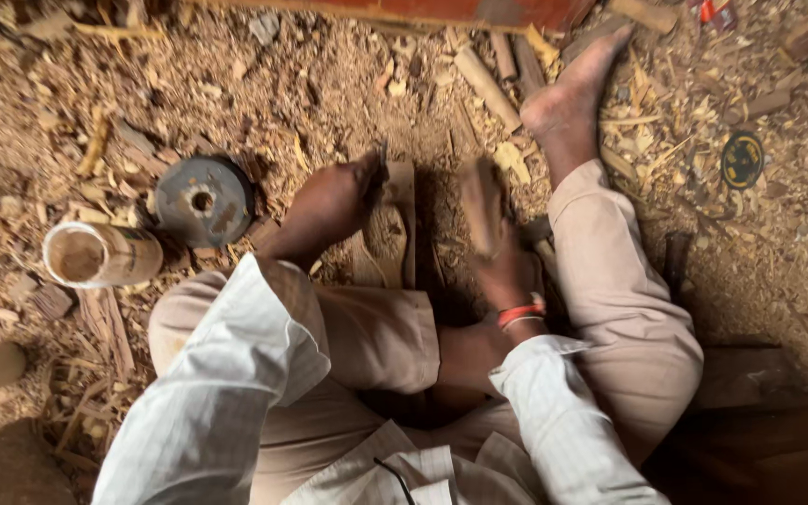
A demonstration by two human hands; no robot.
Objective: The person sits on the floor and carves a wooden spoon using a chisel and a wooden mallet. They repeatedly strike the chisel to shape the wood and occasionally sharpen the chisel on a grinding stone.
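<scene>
I sit on a floor covered in wood chips, legs folded, one bare foot (574, 86) stretched forward. My left hand (329, 206) grips a thin chisel-like tool (382, 159) set against a flat carved wooden piece (395, 229) lying between my knees. My right hand (502, 262), with an orange band at the wrist, is closed around a wooden mallet-like block (481, 201) raised just right of the piece; it is motion-blurred.
A round grey metal disc (203, 199) with a centre hole and a cylindrical can (100, 254) lie to the left. Wood offcuts and sticks litter the ground. A small dark round object (743, 159) lies right; a red beam (441, 11) runs along the top.
</scene>
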